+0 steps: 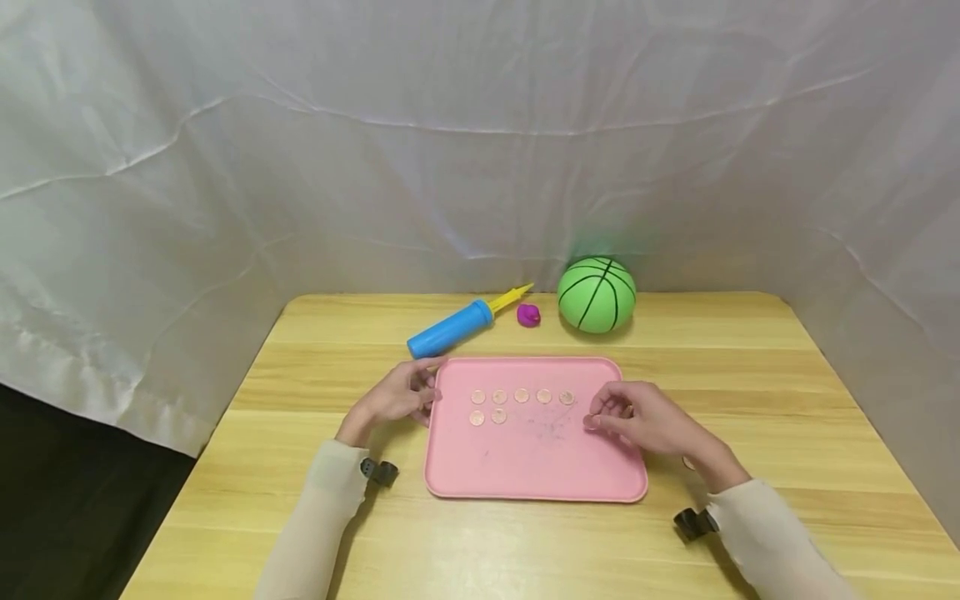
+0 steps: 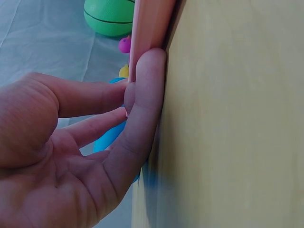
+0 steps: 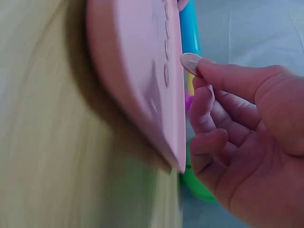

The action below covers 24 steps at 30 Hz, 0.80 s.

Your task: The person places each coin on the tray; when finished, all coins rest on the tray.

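Note:
A pink tray (image 1: pixel 525 467) lies in the middle of the wooden table. Several coins (image 1: pixel 521 395) sit on it in two rows, towards its far left part. My right hand (image 1: pixel 594 419) hovers over the tray's right side and pinches one coin (image 3: pixel 191 62) between thumb and fingertips, just above the tray (image 3: pixel 137 71). My left hand (image 1: pixel 427 392) rests on the table with straight fingers (image 2: pixel 147 90) against the left rim of the tray (image 2: pixel 149 23) and holds nothing.
Beyond the tray lie a blue and yellow hand pump (image 1: pixel 457 323), a small purple thing (image 1: pixel 528 314) and a green ball (image 1: pixel 596 293). A white sheet closes off the back and both sides. Bare wood runs along the table's near edge (image 1: pixel 525 575).

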### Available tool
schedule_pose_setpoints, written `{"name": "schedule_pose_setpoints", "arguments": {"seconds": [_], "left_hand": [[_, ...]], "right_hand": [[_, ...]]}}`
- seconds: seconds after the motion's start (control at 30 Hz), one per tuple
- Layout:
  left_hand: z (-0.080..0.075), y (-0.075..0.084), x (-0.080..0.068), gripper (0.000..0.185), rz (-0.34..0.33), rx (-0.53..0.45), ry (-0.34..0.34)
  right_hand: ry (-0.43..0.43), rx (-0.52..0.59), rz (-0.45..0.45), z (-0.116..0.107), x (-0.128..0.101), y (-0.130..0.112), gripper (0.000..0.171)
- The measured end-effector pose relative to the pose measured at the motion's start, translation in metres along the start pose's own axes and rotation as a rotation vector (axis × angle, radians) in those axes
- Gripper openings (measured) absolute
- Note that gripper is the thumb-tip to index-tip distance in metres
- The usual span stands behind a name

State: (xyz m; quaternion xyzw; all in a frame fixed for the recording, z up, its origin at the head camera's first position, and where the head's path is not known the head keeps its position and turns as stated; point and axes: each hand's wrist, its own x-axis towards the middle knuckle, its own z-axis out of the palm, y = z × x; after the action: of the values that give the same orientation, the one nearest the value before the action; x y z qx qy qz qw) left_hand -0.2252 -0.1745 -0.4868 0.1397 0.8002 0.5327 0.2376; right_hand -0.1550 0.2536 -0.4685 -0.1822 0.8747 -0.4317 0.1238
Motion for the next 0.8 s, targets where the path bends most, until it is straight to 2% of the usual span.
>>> {"name": "schedule_pose_setpoints", "arguments": {"seconds": [0.17,0.53,0.8], "left_hand": [[0.003,-0.004,-0.002,0.065,-0.012,0.002,-0.010],[0.002,0.000,0.002,0.064,-0.012,0.012,-0.005],[0.000,0.000,0.002,0.064,0.006,0.015,0.000]], "right_hand": [[-0.038,-0.005,-0.027,0.011,0.009,-0.006,0.008],[0.000,-0.054,-0.081,0.027,0.041,-0.031,0.008],[-0.016,-0.027,0.003,0.044,0.061,-0.045,0.007]]}}
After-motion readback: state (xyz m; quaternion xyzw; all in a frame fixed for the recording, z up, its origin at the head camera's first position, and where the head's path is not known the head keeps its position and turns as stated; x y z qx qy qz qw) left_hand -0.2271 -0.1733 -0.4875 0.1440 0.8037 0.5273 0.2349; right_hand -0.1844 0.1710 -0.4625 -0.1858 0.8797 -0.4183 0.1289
